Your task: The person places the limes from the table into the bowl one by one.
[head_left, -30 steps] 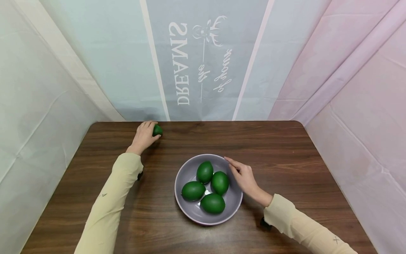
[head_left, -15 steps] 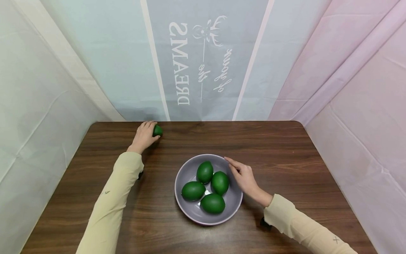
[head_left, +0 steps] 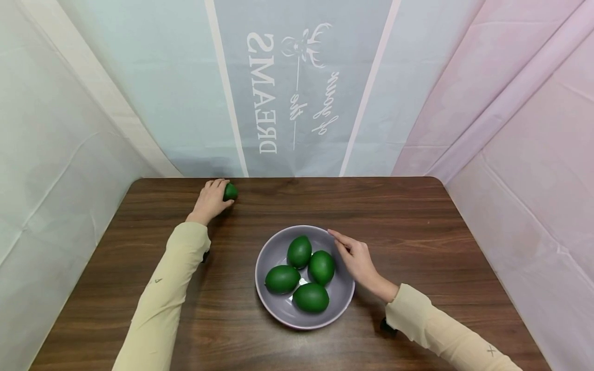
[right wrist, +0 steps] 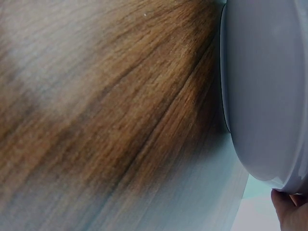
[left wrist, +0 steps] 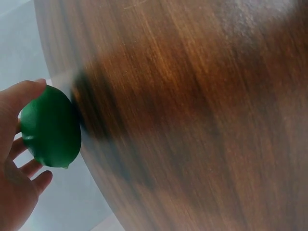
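At the far left of the table, my left hand (head_left: 211, 200) holds a green lime (head_left: 230, 192). In the left wrist view, thumb and fingers curve round the lime (left wrist: 52, 127), its small pointed tip facing down. My right hand (head_left: 359, 262) grips the right rim of a grey-purple bowl (head_left: 274, 312), thumb on the inner side and fingers along the rim. In the right wrist view the bowl's outer wall (right wrist: 264, 86) fills the right side, with fingertips (right wrist: 280, 198) at its rim. Several more limes (head_left: 311, 298) lie inside the bowl.
The dark wooden table (head_left: 399, 206) carries the bowl near its middle. A printed cloth (head_left: 297, 103) hangs behind the far edge, and pale cloth walls (head_left: 533, 154) stand at both sides.
Almost nothing differs: the left forearm has shifted slightly to the right, while the left hand stays at the lime and the right hand at the bowl.
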`<state>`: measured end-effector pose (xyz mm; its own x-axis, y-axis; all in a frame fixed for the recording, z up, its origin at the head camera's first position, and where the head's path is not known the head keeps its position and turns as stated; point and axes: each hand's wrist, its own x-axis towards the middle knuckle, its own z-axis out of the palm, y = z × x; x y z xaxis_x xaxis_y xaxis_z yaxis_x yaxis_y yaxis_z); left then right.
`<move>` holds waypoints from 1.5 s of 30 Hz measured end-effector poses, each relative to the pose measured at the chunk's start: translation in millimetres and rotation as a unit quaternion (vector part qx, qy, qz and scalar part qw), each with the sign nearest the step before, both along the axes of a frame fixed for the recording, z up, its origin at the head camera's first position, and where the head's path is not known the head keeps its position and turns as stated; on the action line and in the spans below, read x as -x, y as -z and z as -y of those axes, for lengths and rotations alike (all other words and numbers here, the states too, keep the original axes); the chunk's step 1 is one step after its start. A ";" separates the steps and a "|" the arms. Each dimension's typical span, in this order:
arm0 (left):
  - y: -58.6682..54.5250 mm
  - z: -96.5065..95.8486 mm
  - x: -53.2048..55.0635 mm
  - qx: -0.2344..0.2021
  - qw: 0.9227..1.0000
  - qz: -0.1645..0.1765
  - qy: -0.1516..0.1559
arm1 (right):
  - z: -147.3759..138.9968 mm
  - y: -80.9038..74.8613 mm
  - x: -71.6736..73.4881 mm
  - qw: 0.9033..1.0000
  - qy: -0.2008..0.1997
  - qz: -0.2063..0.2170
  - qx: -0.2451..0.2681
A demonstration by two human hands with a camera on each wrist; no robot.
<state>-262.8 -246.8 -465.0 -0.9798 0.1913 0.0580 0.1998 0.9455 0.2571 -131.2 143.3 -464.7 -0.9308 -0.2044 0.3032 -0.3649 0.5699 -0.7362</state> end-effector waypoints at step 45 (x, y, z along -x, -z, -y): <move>5.7 -0.8 -0.1 -0.044 0.996 0.076 -0.017 | 0.3 -2.1 1.0 1.000 -0.002 0.010 -0.001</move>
<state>-262.8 -246.0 -470.7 -0.9844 0.1586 -0.0765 0.1204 0.9233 0.3646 -132.2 143.0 -462.6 -0.9359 -0.2081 0.2843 -0.3523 0.5699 -0.7424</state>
